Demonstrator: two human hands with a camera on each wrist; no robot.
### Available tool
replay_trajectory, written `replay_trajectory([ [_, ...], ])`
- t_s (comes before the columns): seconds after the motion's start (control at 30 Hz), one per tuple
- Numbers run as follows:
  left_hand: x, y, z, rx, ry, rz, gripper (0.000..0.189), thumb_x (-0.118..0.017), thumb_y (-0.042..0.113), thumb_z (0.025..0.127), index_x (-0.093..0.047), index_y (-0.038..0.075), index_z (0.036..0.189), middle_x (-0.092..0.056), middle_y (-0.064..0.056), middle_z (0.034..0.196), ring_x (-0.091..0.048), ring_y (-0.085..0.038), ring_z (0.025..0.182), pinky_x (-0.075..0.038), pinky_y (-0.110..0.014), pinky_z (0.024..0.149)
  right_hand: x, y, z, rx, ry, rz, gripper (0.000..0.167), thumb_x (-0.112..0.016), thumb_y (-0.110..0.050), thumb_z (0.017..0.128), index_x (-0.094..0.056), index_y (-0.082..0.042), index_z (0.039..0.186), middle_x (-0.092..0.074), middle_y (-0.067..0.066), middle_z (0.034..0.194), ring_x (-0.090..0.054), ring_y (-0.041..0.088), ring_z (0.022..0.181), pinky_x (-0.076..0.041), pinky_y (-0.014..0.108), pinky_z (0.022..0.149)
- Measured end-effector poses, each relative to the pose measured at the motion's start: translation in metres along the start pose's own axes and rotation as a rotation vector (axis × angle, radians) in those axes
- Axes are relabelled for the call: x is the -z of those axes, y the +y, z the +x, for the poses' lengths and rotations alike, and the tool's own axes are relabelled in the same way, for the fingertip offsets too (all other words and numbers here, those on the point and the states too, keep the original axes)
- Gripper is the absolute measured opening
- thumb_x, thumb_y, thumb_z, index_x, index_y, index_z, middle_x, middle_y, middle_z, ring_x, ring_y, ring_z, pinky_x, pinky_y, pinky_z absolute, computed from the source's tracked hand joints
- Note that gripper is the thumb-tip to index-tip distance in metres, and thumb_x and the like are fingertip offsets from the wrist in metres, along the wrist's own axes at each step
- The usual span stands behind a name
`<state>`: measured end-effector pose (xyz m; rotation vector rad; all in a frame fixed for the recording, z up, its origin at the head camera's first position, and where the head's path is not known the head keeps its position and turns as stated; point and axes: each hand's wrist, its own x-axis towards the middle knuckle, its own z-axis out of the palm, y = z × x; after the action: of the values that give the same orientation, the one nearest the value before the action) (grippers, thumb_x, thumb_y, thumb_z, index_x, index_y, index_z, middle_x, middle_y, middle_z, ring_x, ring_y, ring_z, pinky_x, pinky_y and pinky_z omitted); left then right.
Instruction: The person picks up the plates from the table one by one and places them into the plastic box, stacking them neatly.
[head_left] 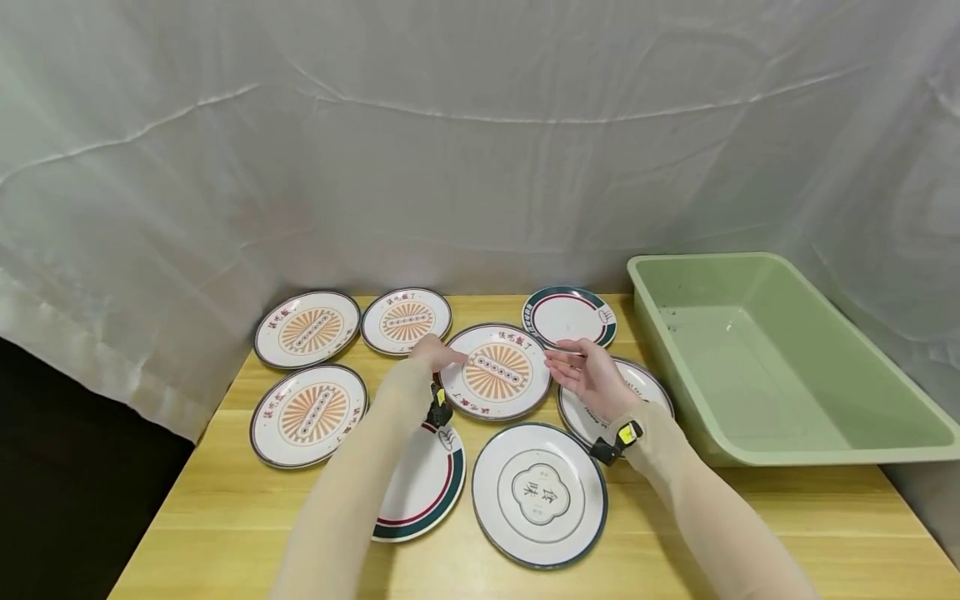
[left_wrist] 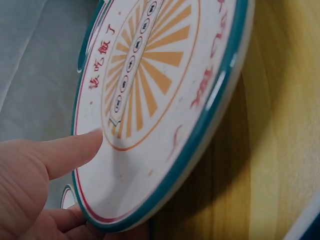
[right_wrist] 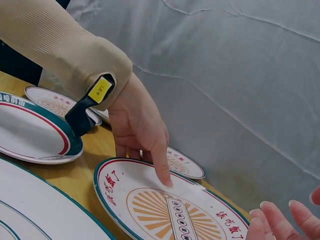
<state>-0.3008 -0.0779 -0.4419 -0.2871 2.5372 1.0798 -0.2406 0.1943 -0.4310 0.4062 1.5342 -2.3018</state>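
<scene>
A white plate with an orange sunburst (head_left: 498, 372) is in the middle of the head view. My left hand (head_left: 437, 354) grips its left rim, thumb (left_wrist: 75, 152) on the upper face and fingers curled beneath. In the left wrist view the plate's edge is raised above the wood. My right hand (head_left: 596, 379) is beside the right rim, palm turned inward and fingers fairly straight; whether its fingertips touch the rim I cannot tell. Below the right hand lies a white plate (head_left: 647, 383), partly covered by it. A green-and-red-rimmed plate (head_left: 423, 483) is partly hidden by my left forearm.
Sunburst plates (head_left: 309, 414) lie along the left and back left of the wooden table (head_left: 195, 508). A green-rimmed plate (head_left: 568, 317) is at the back, a blue-rimmed plate (head_left: 538, 533) in front. On the right stands a large green tub (head_left: 693, 400); a grey curtain (head_left: 480, 183) hangs behind.
</scene>
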Motion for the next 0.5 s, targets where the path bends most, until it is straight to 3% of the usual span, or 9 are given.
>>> replay_trajectory([
  [0.23, -0.0035, -0.001, 0.0026, 0.0, 0.001, 0.072, 0.071, -0.08, 0.037, 0.086, -0.051, -0.004, 0.137, -0.06, -0.021, 0.133, -0.059, -0.034, 0.123, -0.051, -0.045, 0.108, 0.001, 0.0003, -0.0007, -0.008, -0.004, 0.022, 0.045, -0.03, -0.023, 0.107, -0.035, -0.007, 0.148, -0.037, 0.02, 0.159, -0.06, 0.019, 0.122, -0.055, 0.021, 0.095],
  [0.5, -0.0033, 0.0013, -0.0006, -0.029, -0.004, 0.185, 0.075, -0.076, 0.042, 0.088, -0.049, -0.006, 0.139, -0.058, -0.022, 0.137, -0.058, -0.036, 0.126, -0.05, -0.043, 0.11, 0.002, 0.0011, -0.002, -0.01, -0.011, 0.02, 0.048, -0.028, -0.023, 0.107, -0.032, -0.005, 0.152, -0.036, 0.02, 0.159, -0.062, 0.015, 0.11, -0.055, 0.021, 0.094],
])
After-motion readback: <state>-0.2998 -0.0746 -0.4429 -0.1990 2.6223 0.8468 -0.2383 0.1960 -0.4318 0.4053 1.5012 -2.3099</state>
